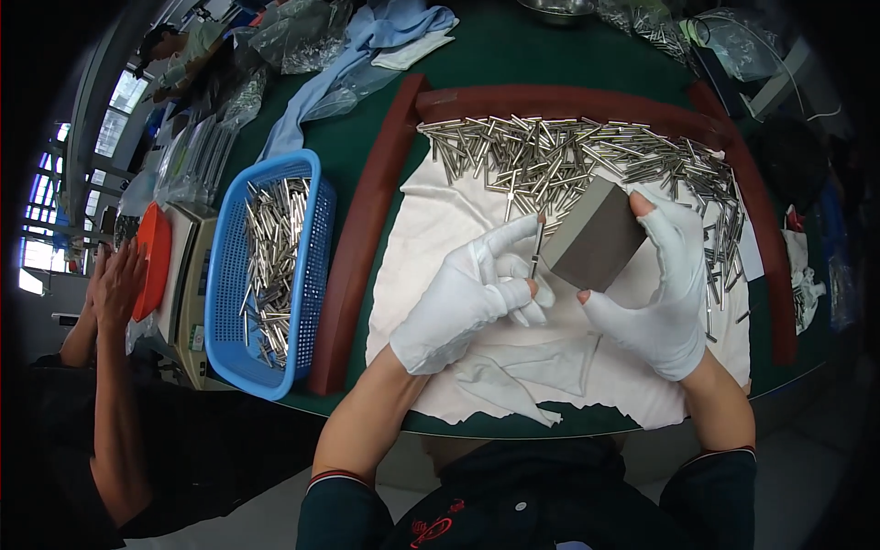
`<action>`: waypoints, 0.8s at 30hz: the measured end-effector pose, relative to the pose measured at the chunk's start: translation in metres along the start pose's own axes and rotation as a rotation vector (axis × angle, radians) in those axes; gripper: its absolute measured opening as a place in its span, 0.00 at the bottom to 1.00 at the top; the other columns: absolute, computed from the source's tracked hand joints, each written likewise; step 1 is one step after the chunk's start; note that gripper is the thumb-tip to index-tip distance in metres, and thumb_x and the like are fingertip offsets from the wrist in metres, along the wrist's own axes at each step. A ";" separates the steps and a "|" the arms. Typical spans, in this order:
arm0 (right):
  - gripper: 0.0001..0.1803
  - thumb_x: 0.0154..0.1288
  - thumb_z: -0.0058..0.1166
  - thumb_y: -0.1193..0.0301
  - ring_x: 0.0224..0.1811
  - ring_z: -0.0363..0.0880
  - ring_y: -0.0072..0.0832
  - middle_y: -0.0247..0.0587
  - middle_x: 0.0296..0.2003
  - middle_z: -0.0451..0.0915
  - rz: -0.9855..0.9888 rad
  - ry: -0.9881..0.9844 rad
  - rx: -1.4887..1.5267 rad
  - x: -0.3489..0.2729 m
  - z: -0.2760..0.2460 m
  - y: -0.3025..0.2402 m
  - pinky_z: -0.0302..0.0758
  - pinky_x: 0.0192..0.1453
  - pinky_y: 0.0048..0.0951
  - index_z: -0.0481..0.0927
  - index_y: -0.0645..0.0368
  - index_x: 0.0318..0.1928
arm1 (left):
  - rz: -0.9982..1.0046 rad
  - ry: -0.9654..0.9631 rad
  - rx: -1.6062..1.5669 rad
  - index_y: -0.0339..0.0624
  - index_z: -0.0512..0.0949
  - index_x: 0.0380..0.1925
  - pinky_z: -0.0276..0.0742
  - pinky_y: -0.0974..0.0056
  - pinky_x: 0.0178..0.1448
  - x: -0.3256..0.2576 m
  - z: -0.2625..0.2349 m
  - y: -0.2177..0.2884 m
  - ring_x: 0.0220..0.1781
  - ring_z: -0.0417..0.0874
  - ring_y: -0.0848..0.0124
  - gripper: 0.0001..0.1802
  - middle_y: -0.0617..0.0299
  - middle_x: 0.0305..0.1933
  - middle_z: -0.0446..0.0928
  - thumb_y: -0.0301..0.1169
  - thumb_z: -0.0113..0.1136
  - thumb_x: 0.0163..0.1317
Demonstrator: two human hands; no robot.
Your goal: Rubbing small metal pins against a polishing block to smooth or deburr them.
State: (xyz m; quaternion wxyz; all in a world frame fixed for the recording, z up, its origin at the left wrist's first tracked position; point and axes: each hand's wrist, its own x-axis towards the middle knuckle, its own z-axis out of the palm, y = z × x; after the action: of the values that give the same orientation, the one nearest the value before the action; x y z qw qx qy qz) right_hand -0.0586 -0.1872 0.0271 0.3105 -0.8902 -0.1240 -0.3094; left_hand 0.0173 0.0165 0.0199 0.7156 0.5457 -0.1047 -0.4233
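Observation:
My left hand (467,298), in a white glove with bare fingertips, pinches a thin metal pin (537,246) held nearly upright. Gloved the same way, my right hand (660,284) grips a dark grey rectangular block (600,236) between thumb and fingers. The block is tilted, with one corner pointing up, and its left edge is close beside the pin; whether they touch I cannot tell. Behind both hands, a heap of loose metal pins (550,151) lies on a pale cloth (431,229). A crumpled white cloth strip (532,371) rests below my hands.
A dark red wooden frame (367,229) borders the cloth on three sides. Left of it stands a blue perforated basket (316,266) holding many pins. Further left are a scale (188,284), a red tray (151,261) and another person's hands (119,275). Plastic bags (307,41) lie at the back.

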 end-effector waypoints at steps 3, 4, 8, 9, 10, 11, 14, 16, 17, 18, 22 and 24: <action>0.46 0.30 0.69 0.76 0.49 0.70 0.39 0.47 0.50 0.70 -0.002 -0.025 -0.005 0.001 0.003 0.000 0.69 0.50 0.34 0.66 0.63 0.59 | 0.004 -0.025 -0.019 0.36 0.53 0.68 0.76 0.73 0.35 -0.001 0.003 0.002 0.29 0.79 0.74 0.36 0.55 0.31 0.78 0.18 0.50 0.57; 0.46 0.30 0.69 0.76 0.49 0.70 0.39 0.47 0.49 0.70 0.004 -0.040 -0.002 0.001 0.003 0.000 0.69 0.50 0.34 0.66 0.63 0.59 | 0.006 -0.024 -0.024 0.36 0.53 0.68 0.76 0.73 0.35 -0.002 0.003 0.003 0.29 0.79 0.74 0.36 0.55 0.31 0.78 0.18 0.50 0.57; 0.45 0.30 0.68 0.76 0.49 0.70 0.39 0.46 0.49 0.70 0.019 -0.053 0.019 0.001 0.005 0.001 0.69 0.50 0.35 0.67 0.63 0.58 | -0.015 -0.066 -0.060 0.37 0.53 0.68 0.76 0.72 0.35 -0.003 0.003 0.005 0.26 0.78 0.75 0.37 0.55 0.30 0.78 0.18 0.50 0.57; 0.45 0.31 0.68 0.76 0.49 0.70 0.39 0.46 0.49 0.70 0.033 -0.069 0.024 0.001 0.005 0.001 0.70 0.50 0.35 0.67 0.63 0.58 | -0.011 -0.074 -0.069 0.37 0.53 0.68 0.77 0.71 0.35 -0.004 0.003 0.006 0.26 0.78 0.75 0.37 0.55 0.29 0.78 0.18 0.50 0.57; 0.45 0.31 0.68 0.76 0.48 0.70 0.39 0.46 0.48 0.70 0.047 -0.084 0.030 0.001 0.005 0.001 0.70 0.50 0.35 0.67 0.62 0.58 | -0.009 -0.073 -0.073 0.37 0.53 0.68 0.77 0.71 0.35 -0.004 0.003 0.006 0.26 0.78 0.75 0.37 0.55 0.29 0.78 0.18 0.50 0.57; 0.45 0.31 0.68 0.76 0.48 0.70 0.39 0.46 0.48 0.70 0.045 -0.087 0.030 0.001 0.005 0.001 0.70 0.50 0.35 0.67 0.62 0.58 | -0.015 -0.065 -0.073 0.36 0.53 0.67 0.76 0.71 0.33 -0.004 0.004 0.006 0.24 0.78 0.74 0.38 0.54 0.28 0.78 0.21 0.55 0.56; 0.45 0.32 0.68 0.76 0.48 0.70 0.39 0.46 0.47 0.70 0.102 -0.109 0.062 0.001 0.006 0.002 0.70 0.50 0.34 0.67 0.62 0.58 | -0.023 -0.078 -0.118 0.35 0.55 0.66 0.74 0.72 0.29 -0.003 0.000 0.004 0.22 0.78 0.74 0.40 0.55 0.26 0.78 0.27 0.63 0.55; 0.45 0.32 0.68 0.76 0.47 0.70 0.38 0.46 0.46 0.69 0.122 -0.116 0.102 0.001 0.004 0.002 0.70 0.49 0.34 0.67 0.63 0.59 | -0.026 -0.102 -0.163 0.34 0.55 0.66 0.73 0.73 0.28 -0.002 0.000 0.001 0.22 0.78 0.74 0.41 0.55 0.26 0.78 0.29 0.65 0.54; 0.45 0.32 0.68 0.76 0.47 0.70 0.38 0.46 0.46 0.69 0.122 -0.118 0.101 0.001 0.006 0.000 0.70 0.49 0.34 0.67 0.63 0.59 | -0.029 -0.119 -0.209 0.34 0.56 0.65 0.72 0.73 0.26 -0.001 0.004 -0.001 0.21 0.78 0.74 0.41 0.57 0.26 0.79 0.31 0.66 0.54; 0.45 0.32 0.69 0.75 0.47 0.70 0.37 0.45 0.46 0.69 0.113 -0.090 0.098 0.002 0.009 -0.003 0.70 0.49 0.33 0.68 0.63 0.59 | -0.032 -0.136 -0.254 0.34 0.57 0.65 0.71 0.74 0.24 -0.001 0.006 -0.003 0.21 0.78 0.74 0.42 0.58 0.25 0.79 0.32 0.67 0.53; 0.45 0.32 0.69 0.75 0.46 0.70 0.36 0.44 0.45 0.69 0.072 -0.063 0.095 0.003 0.006 -0.003 0.70 0.49 0.33 0.68 0.64 0.59 | 0.003 -0.126 -0.272 0.33 0.62 0.62 0.71 0.75 0.25 -0.002 0.008 0.000 0.24 0.78 0.76 0.37 0.61 0.28 0.79 0.32 0.67 0.54; 0.45 0.32 0.69 0.74 0.46 0.70 0.36 0.44 0.45 0.69 0.068 -0.060 0.086 0.002 0.006 0.000 0.70 0.49 0.33 0.68 0.65 0.59 | 0.011 -0.252 -0.347 0.34 0.65 0.59 0.71 0.78 0.29 -0.002 -0.001 -0.001 0.27 0.76 0.79 0.34 0.61 0.32 0.79 0.33 0.67 0.53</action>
State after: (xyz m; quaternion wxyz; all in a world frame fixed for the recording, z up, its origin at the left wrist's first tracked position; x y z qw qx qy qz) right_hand -0.0541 -0.1835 0.0253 0.3550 -0.8886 -0.1159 -0.2662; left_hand 0.0165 0.0188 0.0193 0.7822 0.3567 -0.1219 -0.4961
